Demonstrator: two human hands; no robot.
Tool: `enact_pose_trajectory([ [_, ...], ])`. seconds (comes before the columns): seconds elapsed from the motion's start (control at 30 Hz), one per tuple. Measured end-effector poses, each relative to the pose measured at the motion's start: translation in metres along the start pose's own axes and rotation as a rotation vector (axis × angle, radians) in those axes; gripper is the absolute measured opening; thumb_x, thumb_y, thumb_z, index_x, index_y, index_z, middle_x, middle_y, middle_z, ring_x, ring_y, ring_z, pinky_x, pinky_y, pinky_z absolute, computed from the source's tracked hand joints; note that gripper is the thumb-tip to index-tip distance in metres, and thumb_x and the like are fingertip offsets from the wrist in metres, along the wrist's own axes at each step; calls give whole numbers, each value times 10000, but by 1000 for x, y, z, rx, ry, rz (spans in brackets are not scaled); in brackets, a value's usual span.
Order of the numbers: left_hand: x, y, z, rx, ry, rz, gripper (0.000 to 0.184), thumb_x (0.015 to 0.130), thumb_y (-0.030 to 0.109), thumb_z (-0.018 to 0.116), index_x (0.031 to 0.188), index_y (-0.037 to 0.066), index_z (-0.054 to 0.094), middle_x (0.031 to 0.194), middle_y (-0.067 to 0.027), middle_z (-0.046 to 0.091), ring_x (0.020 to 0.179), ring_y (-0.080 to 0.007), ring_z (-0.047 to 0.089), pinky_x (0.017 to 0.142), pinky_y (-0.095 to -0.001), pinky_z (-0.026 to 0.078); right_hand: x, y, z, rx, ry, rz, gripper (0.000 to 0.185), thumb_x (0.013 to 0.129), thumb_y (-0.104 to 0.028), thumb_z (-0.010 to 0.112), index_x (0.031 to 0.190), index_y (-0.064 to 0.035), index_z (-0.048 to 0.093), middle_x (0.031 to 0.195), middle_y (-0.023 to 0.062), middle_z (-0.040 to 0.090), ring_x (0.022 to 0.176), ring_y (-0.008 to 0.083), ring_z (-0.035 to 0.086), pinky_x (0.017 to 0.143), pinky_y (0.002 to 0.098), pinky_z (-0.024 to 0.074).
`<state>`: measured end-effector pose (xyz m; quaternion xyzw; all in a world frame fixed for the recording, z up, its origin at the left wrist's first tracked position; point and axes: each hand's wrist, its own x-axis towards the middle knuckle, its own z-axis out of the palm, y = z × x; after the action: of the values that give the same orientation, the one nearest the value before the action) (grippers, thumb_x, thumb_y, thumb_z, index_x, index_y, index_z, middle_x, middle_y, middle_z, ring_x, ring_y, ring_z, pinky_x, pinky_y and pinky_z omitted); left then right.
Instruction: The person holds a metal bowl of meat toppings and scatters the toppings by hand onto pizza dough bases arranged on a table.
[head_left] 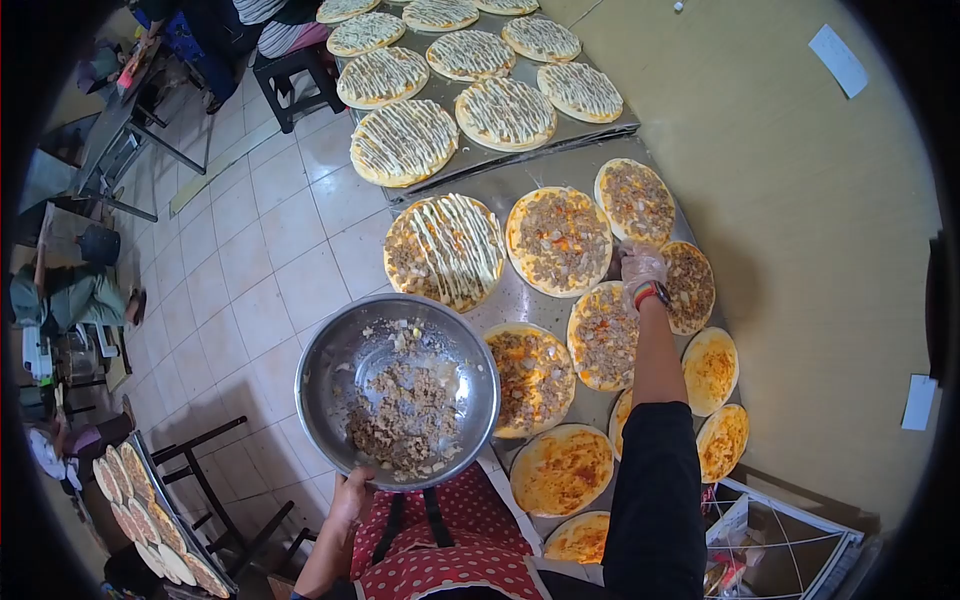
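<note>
My left hand (350, 498) grips the near rim of a steel bowl (484, 400), which holds a crumbly meat and onion mix (408, 412). In a clear glove, my right hand (641, 268) is over the gap between meat-topped pizzas; its fingertips are partly hidden, and whether they hold anything cannot be made out. Around it lie a pizza at the wall side (690, 290), one beyond (636, 203), one to the left (558, 240) and one nearer (603, 338). A pizza with white stripes (445, 250) lies beyond the bowl.
Nearer me are bases with only orange sauce (562, 470). A farther tray (620, 128) bears several white-striped pizzas (506, 112). A wall (800, 200) runs along the right. At left are tiled floor, a black stool (295, 80), another pizza tray (160, 510) and other people.
</note>
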<state>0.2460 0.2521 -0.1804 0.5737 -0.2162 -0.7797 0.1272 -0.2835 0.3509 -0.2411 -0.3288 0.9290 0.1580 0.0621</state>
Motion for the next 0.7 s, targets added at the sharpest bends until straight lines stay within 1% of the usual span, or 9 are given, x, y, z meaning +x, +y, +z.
enact_pose_trajectory([
  [0.03, 0, 0, 2, 1, 5, 1, 310, 672, 1, 443, 966, 38, 354, 845, -80, 426, 776, -215, 461, 707, -367, 394, 4, -1, 2, 140, 109, -61, 213, 721, -201, 445, 861, -103, 572, 874, 102, 565, 806, 235, 536, 711, 335, 423],
  [0.1, 0, -2, 6, -21, -9, 39, 317, 673, 6, 444, 974, 42, 351, 860, -83, 417, 795, -220, 453, 720, -371, 389, 13, -2, 8, 28, 62, -26, 194, 721, -175, 456, 869, -115, 568, 903, 110, 554, 818, 239, 527, 711, 334, 421],
  [0.2, -1, -3, 12, -23, 32, 34, 316, 673, 12, 447, 974, 38, 351, 862, -83, 421, 791, -219, 455, 727, -369, 389, 21, -1, 22, -173, 147, -231, 202, 711, -144, 476, 896, -122, 556, 871, 109, 562, 809, 233, 529, 713, 325, 420],
  [0.27, -3, -2, 17, -23, 43, 27, 315, 674, 14, 447, 973, 36, 351, 865, -85, 421, 790, -218, 455, 729, -369, 389, 17, 3, 29, 1338, -11, 114, 164, 709, -147, 469, 828, -114, 578, 816, 103, 574, 776, 224, 540, 692, 330, 428],
  [0.3, -3, -2, 19, -23, 47, 23, 314, 674, 16, 447, 972, 33, 350, 867, -86, 421, 788, -217, 455, 731, -369, 389, 13, 8, 26, 1336, -12, 117, 164, 709, -147, 469, 828, -114, 578, 816, 103, 574, 776, 224, 540, 692, 330, 428],
  [0.37, -1, -3, 19, -17, 21, 19, 305, 675, 14, 444, 966, 28, 355, 865, -88, 422, 783, -216, 456, 727, -369, 390, 6, 21, 16, 36, 49, -135, 173, 703, -171, 463, 796, -96, 588, 815, 97, 577, 740, 239, 552, 647, 323, 447],
  [0.4, 0, -3, 19, -12, -3, 18, 296, 675, 11, 441, 959, 23, 359, 862, -90, 424, 777, -215, 456, 724, -370, 391, 4, 26, 16, 165, 15, -61, 169, 697, -184, 468, 717, -77, 597, 798, 99, 578, 710, 236, 555, 637, 322, 448],
  [0.53, 10, -13, 5, 75, 4, 31, 270, 674, 2, 434, 936, 13, 372, 854, -92, 432, 780, -218, 460, 720, -370, 394, 1, 39, 17, 154, -30, 67, 181, 690, -192, 465, 716, -69, 595, 759, 112, 580, 718, 239, 556, 639, 315, 451],
  [0.7, 8, -12, 19, 8, 10, 57, 236, 688, 40, 449, 912, -13, 394, 825, -108, 462, 756, -211, 490, 689, -334, 422, 3, 25, 37, 126, 53, -59, 180, 692, -189, 464, 714, -65, 593, 761, 125, 577, 711, 250, 554, 623, 313, 455],
])
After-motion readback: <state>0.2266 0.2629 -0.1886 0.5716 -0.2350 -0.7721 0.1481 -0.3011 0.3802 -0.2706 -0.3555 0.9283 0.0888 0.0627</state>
